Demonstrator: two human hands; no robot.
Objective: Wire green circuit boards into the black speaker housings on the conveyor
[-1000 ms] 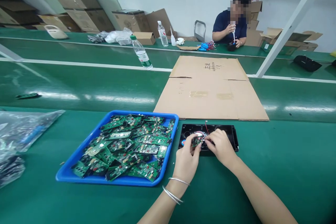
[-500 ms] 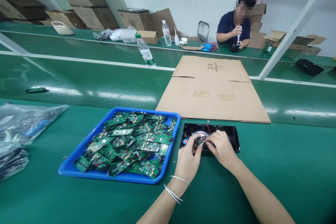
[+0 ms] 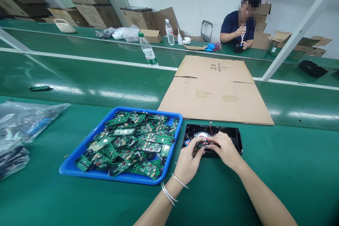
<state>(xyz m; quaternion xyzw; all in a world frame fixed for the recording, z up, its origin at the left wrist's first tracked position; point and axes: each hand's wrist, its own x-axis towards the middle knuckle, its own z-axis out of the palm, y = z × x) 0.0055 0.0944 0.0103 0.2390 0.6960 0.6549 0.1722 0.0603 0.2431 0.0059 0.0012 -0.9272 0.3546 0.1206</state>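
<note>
A black plastic housing (image 3: 230, 135) lies on the green table, with a round speaker (image 3: 202, 135) and thin wires inside. Over it, my left hand (image 3: 188, 156) is closed on a small green circuit board (image 3: 199, 145), gripped between thumb and fingers. My right hand (image 3: 224, 149) pinches at the board's right edge, where red and dark wires (image 3: 206, 141) run; the fingertips cover the exact piece it holds, most likely a wire end. Left of the housing, a blue tray (image 3: 106, 179) holds a heap of several similar circuit boards (image 3: 127, 144).
A flattened cardboard sheet (image 3: 214, 104) lies beyond the housing. Plastic bags (image 3: 16, 123) rest at the left. A water bottle (image 3: 148, 51) stands behind the tray. Across the line, a co-worker (image 3: 237, 24) holds a white tool over a black part. A slanted white post (image 3: 299, 28) rises at the right.
My fingers have shifted slightly around the board and wires, and the board looks tilted a little differently. My left wrist has turned somewhat. The view has moved slightly; the tray and housing stay put.
</note>
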